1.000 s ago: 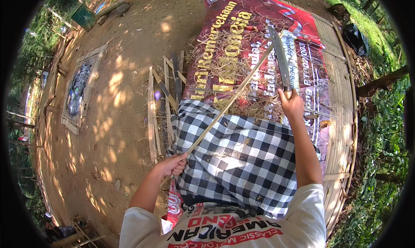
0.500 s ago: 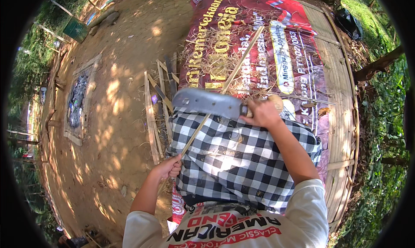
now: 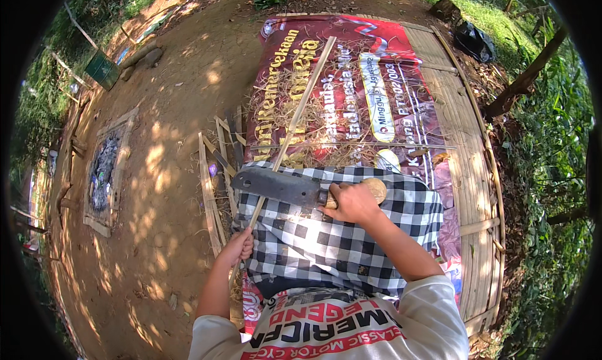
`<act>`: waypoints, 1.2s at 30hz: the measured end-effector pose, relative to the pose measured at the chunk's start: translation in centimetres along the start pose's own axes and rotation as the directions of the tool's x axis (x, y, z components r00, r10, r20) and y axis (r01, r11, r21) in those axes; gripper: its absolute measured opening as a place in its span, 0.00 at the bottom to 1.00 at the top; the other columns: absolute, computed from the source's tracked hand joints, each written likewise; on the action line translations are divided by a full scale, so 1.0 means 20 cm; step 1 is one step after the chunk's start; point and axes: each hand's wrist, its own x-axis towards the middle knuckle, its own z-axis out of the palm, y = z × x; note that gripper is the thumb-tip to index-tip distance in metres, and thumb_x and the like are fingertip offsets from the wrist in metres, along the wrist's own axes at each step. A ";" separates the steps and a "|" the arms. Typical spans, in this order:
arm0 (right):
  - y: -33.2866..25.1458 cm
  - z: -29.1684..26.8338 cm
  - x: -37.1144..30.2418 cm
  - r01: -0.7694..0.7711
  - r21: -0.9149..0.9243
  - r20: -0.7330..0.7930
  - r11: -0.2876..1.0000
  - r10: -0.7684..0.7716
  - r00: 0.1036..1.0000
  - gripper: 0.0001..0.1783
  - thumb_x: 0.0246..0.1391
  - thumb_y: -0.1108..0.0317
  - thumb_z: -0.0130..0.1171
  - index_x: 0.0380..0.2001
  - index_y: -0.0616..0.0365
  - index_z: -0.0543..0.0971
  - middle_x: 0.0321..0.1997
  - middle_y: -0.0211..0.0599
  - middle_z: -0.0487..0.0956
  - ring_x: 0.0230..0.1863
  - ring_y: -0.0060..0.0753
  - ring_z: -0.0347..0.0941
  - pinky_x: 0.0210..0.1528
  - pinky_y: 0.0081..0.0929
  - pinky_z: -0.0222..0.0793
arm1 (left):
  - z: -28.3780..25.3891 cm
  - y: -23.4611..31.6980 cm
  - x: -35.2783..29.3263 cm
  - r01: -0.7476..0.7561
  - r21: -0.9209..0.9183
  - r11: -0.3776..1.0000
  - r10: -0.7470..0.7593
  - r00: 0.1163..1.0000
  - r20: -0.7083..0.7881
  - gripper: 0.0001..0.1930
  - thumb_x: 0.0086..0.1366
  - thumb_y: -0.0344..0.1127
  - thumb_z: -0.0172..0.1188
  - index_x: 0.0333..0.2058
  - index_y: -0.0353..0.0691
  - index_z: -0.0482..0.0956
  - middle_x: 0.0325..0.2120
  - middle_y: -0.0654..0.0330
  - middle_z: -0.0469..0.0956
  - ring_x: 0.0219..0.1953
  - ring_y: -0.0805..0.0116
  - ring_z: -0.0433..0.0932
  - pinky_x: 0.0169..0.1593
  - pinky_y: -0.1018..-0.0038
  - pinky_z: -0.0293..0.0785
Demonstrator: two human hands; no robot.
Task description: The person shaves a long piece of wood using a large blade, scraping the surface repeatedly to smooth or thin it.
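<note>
My left hand [image 3: 237, 246] is closed round the near end of a long, thin bamboo strip [image 3: 305, 100], which slants away from me over the checkered cloth on my lap. In my right hand [image 3: 356, 202] is the thick wooden handle of a machete [image 3: 276, 185]. Its broad dark blade points left and lies across the strip, a short way beyond my left fist. Whether the edge bites into the bamboo I cannot tell. The black-and-white checkered cloth [image 3: 332, 244] covers my legs under both hands.
Curly shavings [image 3: 282, 118] litter a red printed banner [image 3: 401, 37] spread over a bamboo platform [image 3: 467, 172]. Several split bamboo pieces [image 3: 208, 194] lean at its left edge. A framed ash pit [image 3: 108, 172] lies on the dirt at left; a black bag [image 3: 473, 41] sits far right.
The machete has slid along the bamboo strip toward me, nearer my left hand. My left hand keeps its hold on the strip. The view has tilted, showing more ground at the far side.
</note>
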 end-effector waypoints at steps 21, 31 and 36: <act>-0.31 -0.55 -0.14 0.059 0.081 -0.449 0.995 -0.017 0.893 0.25 0.47 0.47 0.65 0.32 0.60 0.74 0.24 0.47 0.77 0.25 0.54 0.75 0.27 0.43 0.70 | -0.01 -0.49 -0.28 -0.289 0.507 0.812 0.477 0.828 -0.293 0.31 0.68 0.56 0.52 0.16 0.33 0.73 0.12 0.70 0.63 0.19 0.77 0.59 0.24 0.73 0.59; 0.08 -0.58 0.09 -0.204 0.166 -0.424 0.965 0.256 0.868 0.24 0.52 0.47 0.61 0.29 0.61 0.74 0.20 0.48 0.77 0.24 0.54 0.76 0.28 0.44 0.71 | 0.08 -0.34 -0.29 -0.273 0.674 0.687 0.538 0.814 -0.219 0.24 0.70 0.49 0.50 0.25 0.32 0.74 0.14 0.59 0.69 0.18 0.70 0.67 0.26 0.69 0.65; 0.24 -0.55 0.17 -0.233 0.296 -0.308 0.926 0.323 0.895 0.26 0.54 0.46 0.59 0.29 0.65 0.75 0.21 0.53 0.77 0.25 0.57 0.75 0.29 0.44 0.70 | 0.16 -0.24 -0.26 -0.275 0.775 0.569 0.621 0.761 -0.186 0.15 0.70 0.41 0.48 0.31 0.35 0.75 0.17 0.52 0.72 0.20 0.59 0.70 0.27 0.67 0.67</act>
